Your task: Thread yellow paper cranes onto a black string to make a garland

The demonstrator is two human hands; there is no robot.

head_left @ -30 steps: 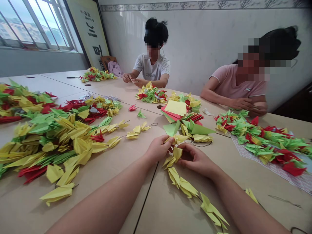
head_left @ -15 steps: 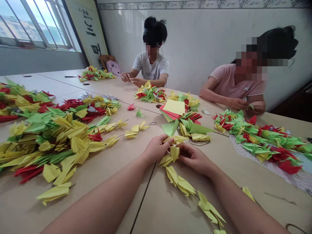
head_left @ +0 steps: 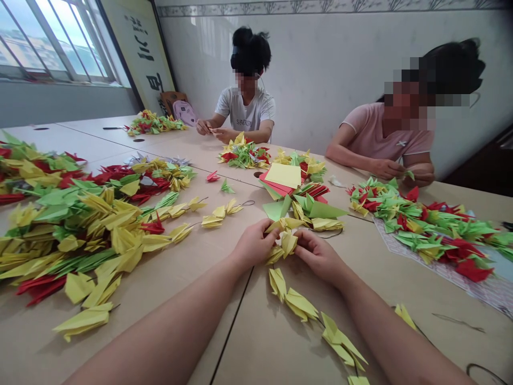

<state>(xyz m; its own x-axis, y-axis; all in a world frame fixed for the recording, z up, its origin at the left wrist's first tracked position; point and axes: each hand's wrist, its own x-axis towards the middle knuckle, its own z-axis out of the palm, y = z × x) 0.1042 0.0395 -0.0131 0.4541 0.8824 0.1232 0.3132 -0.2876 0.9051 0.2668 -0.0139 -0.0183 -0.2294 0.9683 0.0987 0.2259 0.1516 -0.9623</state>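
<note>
1. Pinched between thumb and fingers, the far end of a strand of yellow folded-paper cranes (head_left: pixel 301 306) is held by the left hand (head_left: pixel 253 245).
2. Just beyond lies a stack of square yellow and red paper (head_left: pixel 284 175).
3. Between the forearms, the strand trails nearer across the pale tan table (head_left: pixel 256 342).
4. The right hand (head_left: pixel 324 258) has its fingertips closed on a crane beside the left hand.
5. Farther right, a green, red and yellow crane heap (head_left: pixel 420 222) covers part of a patterned sheet (head_left: pixel 444 273).
</note>
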